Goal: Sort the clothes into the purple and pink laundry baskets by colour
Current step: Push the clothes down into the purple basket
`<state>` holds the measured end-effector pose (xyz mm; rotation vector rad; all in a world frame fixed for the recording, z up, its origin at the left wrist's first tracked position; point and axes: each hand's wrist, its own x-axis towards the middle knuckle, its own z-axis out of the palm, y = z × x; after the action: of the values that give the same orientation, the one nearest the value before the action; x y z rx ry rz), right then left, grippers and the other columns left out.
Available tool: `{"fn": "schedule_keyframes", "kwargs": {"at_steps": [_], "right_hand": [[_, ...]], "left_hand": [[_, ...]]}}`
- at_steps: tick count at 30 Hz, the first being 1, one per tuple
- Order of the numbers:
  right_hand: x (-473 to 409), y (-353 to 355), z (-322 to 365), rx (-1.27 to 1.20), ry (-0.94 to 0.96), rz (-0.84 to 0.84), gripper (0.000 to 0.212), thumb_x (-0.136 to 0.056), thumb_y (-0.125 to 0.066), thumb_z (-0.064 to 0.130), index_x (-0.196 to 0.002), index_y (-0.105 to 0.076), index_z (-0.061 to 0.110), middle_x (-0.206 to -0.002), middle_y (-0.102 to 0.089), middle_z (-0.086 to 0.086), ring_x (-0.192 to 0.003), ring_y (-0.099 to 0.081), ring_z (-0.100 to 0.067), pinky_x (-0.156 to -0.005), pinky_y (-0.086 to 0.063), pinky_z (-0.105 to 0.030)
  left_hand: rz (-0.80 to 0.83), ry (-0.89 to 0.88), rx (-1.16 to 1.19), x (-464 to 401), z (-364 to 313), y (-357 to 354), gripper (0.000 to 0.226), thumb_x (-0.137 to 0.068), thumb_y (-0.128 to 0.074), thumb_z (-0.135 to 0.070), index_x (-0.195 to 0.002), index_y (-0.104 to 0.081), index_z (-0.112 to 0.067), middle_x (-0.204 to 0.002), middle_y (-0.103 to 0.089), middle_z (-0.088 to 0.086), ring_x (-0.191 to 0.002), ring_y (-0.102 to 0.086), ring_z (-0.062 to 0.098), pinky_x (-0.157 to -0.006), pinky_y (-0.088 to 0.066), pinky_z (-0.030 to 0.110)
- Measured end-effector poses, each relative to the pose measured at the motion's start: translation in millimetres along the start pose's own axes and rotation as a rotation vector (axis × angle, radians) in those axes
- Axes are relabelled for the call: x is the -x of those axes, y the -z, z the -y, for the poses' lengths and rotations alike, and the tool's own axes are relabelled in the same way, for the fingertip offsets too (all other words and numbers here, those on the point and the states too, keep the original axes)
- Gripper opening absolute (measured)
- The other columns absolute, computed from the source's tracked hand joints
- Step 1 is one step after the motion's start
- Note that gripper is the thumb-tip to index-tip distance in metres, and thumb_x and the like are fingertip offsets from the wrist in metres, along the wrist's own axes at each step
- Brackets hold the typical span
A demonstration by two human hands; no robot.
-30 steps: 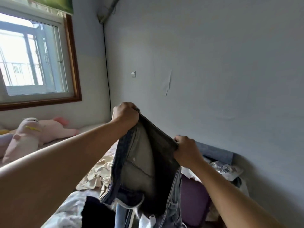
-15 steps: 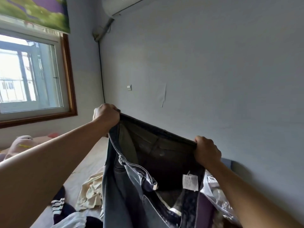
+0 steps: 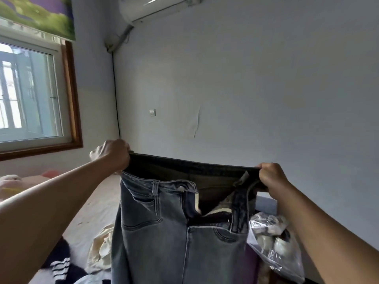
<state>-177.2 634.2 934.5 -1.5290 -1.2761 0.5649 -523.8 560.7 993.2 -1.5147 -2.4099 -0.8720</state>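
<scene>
above the cluttered bed (image 3: 96,203), grey-walled room, both hands (image 3: 114,153) gripping grey jeans (image 3: 174,238) waistband

Head view, forward, close behind jeans (image 3: 176,232)

A: How far down do the jeans (image 3: 164,232) go?

B: Can't tell; the bottom edge cuts off the legs. They also hide most of the cream cloth (image 3: 101,249) behind them.

A: And the striped dark garment (image 3: 61,263)?

B: Partly behind the left forearm, cut off below.

A: What's in the plastic bag (image 3: 272,244)?

B: Too blurred to tell.
</scene>
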Motion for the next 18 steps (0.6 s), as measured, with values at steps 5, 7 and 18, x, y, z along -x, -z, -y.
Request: {"fn": "schedule_keyframes", "kwargs": {"at_steps": [5, 7, 18], "right_hand": [[12.1, 9.1, 15.9, -0.445, -0.072, 0.109, 0.029, -0.088, -0.04, -0.005, -0.068, -0.06, 0.003, -0.065, -0.063, -0.017, -0.048, -0.064, -0.024, -0.045, -0.054, -0.026], [13.0, 17.7, 15.4, -0.517, -0.035, 0.21, 0.018, -0.081, -0.045, -0.007, -0.066, -0.054, -0.004, -0.065, -0.061, -0.018, -0.062, -0.065, -0.027, -0.056, -0.056, -0.028], [24.5, 25.1, 5.6, 0.221, 0.262, -0.144, 0.034, -0.066, -0.084, 0.042, -0.062, -0.062, 0.016, -0.062, -0.063, 0.0, -0.062, -0.06, -0.016, -0.052, -0.04, -0.027]], "left_hand": [[0.208, 0.066, 0.249, -6.7, 14.9, 9.5, 0.019, -0.089, -0.052, -0.004, -0.088, -0.07, -0.008, -0.07, -0.066, 0.009, -0.049, -0.064, 0.019, -0.038, -0.047, 0.021], [0.257, 0.1, 0.386, -14.9, 18.4, 10.6, 0.015, -0.095, -0.053, -0.013, -0.091, -0.064, -0.004, -0.087, -0.063, 0.01, -0.058, -0.068, 0.015, -0.048, -0.054, 0.022], [0.451, 0.05, 0.591, -11.1, 9.3, 25.1, 0.028, -0.09, -0.041, 0.015, -0.077, -0.055, -0.005, -0.073, -0.054, 0.01, -0.032, -0.056, 0.008, -0.034, -0.045, 0.015]]}}
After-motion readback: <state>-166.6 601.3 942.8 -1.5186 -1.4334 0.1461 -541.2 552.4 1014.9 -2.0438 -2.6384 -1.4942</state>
